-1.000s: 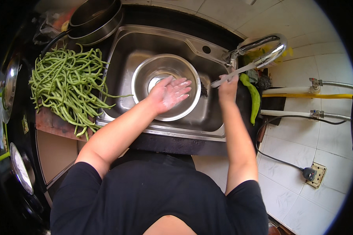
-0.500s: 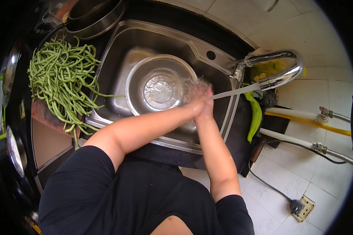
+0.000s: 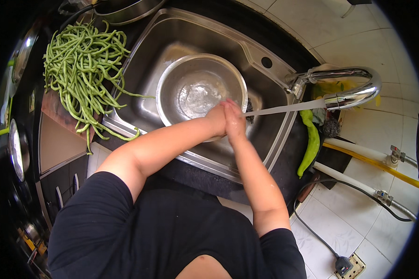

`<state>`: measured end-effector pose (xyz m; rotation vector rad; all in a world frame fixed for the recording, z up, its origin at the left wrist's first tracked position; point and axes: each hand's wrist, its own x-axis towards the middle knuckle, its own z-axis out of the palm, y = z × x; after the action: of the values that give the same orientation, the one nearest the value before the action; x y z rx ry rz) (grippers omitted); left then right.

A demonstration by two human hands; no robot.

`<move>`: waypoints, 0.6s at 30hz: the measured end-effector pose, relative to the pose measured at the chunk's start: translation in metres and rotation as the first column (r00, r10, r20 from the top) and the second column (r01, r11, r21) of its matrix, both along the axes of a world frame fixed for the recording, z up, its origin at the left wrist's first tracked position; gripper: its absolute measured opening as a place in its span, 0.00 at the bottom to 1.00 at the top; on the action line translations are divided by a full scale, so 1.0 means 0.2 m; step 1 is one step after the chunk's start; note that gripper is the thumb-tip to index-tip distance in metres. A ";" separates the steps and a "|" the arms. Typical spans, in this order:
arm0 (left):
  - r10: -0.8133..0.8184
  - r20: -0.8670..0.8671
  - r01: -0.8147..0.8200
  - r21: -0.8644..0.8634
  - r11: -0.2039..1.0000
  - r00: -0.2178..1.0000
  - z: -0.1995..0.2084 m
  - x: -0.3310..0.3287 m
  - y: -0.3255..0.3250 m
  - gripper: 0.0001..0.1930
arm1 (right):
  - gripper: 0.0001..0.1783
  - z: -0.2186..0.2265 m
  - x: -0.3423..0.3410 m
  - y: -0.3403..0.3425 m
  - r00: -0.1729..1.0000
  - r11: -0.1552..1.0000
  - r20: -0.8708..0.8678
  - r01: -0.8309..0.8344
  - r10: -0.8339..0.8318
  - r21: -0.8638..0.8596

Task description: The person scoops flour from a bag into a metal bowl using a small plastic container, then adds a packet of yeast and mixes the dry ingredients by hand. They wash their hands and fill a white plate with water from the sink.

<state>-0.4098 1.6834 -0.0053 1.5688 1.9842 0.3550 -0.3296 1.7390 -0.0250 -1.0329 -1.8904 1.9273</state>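
Observation:
My left hand (image 3: 215, 121) and my right hand (image 3: 236, 124) are pressed against each other, wet, over the near right rim of a round metal basin (image 3: 165, 83). Fingers on the right hand look stretched out along the left one, while most of the left fingers are hidden. No object shows between the hands. Rippling water (image 3: 199, 96) covers the basin's bottom. A water stream (image 3: 284, 109) runs from the chrome tap (image 3: 341, 101) and reaches the right hand's edge. The basin stands inside a stainless steel sink (image 3: 270, 123).
Long green beans (image 3: 86, 65) lie heaped left of the sink, a few overhanging its edge. A dark pan (image 3: 130, 13) sits behind them. Right of the tap base lie a long green pepper (image 3: 308, 144) and a dark scouring ball (image 3: 331, 126). A cable (image 3: 314, 231) runs to a plug.
My joined hands have shifted left and nearer me, from inside the stream to its edge. Splashing around them has died down. The whole view has tilted slightly.

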 end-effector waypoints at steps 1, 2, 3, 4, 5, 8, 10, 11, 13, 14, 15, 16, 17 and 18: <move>0.019 0.065 -0.023 0.055 0.998 0.998 -0.01 0.01 -0.01 0.11 | 0.17 0.00 -0.01 0.04 0.999 0.970 -0.035 -0.029 0.021 -0.242; 0.027 0.131 -0.042 0.111 0.993 0.991 -0.01 0.02 -0.01 0.10 | 0.16 0.03 -0.01 0.06 0.999 0.947 -0.012 -0.039 0.037 -0.319; 0.032 0.195 -0.065 0.165 0.984 0.980 -0.01 0.02 -0.02 0.09 | 0.15 0.02 -0.01 0.09 0.999 0.900 -0.029 -0.035 0.025 -0.435; -0.045 0.220 0.007 0.170 0.985 0.974 0.00 0.02 -0.01 0.08 | 0.15 0.02 0.00 0.12 0.999 0.838 -0.045 -0.034 0.011 -0.544; -0.049 0.208 0.020 0.143 0.990 0.977 0.03 0.01 -0.01 0.08 | 0.15 0.01 -0.01 0.14 0.998 0.763 -0.061 -0.038 -0.002 -0.645; -0.046 0.162 0.024 0.135 0.991 0.986 0.07 0.03 -0.03 0.07 | 0.14 -0.04 0.03 0.13 0.996 0.649 -0.072 -0.017 -0.057 -0.761; -0.018 0.120 -0.010 0.227 0.974 0.993 0.04 0.05 -0.06 0.07 | 0.14 -0.07 0.04 0.11 0.996 0.587 -0.055 -0.001 -0.075 -0.810; -0.065 0.133 0.022 0.301 0.953 0.989 0.04 0.04 -0.07 0.07 | 0.14 -0.09 0.04 0.10 0.996 0.582 -0.032 0.025 -0.088 -0.813; -0.163 0.148 0.081 0.446 0.891 0.975 0.05 0.02 -0.11 0.08 | 0.14 -0.12 0.04 0.07 0.978 0.528 0.003 0.114 -0.206 -0.842; -0.183 0.100 0.114 0.478 0.871 0.978 -0.03 0.01 -0.11 0.14 | 0.14 -0.07 0.02 0.03 0.952 0.471 0.019 0.169 -0.305 -0.866; -0.198 0.053 0.144 0.511 0.847 0.979 -0.19 0.00 -0.11 0.20 | 0.14 -0.05 0.00 0.00 0.917 0.411 0.042 0.218 -0.397 -0.885; -0.074 0.113 0.001 0.544 0.839 0.991 -0.21 0.00 -0.10 0.21 | 0.13 -0.08 -0.03 -0.01 0.886 0.360 0.028 0.216 -0.463 -0.907; 0.040 0.186 -0.141 0.572 0.808 0.982 -0.24 -0.01 -0.09 0.21 | 0.13 -0.14 -0.07 -0.01 0.849 0.310 0.018 0.213 -0.529 -0.927; 0.281 0.364 -0.447 0.539 0.714 0.888 -0.16 -0.01 -0.05 0.16 | 0.13 -0.14 -0.11 -0.01 0.806 0.261 0.009 0.202 -0.591 -0.944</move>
<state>-0.4120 1.6741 -0.0378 1.3465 2.0683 1.4241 -0.3510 1.7367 -0.0535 -1.1066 -0.0693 2.5367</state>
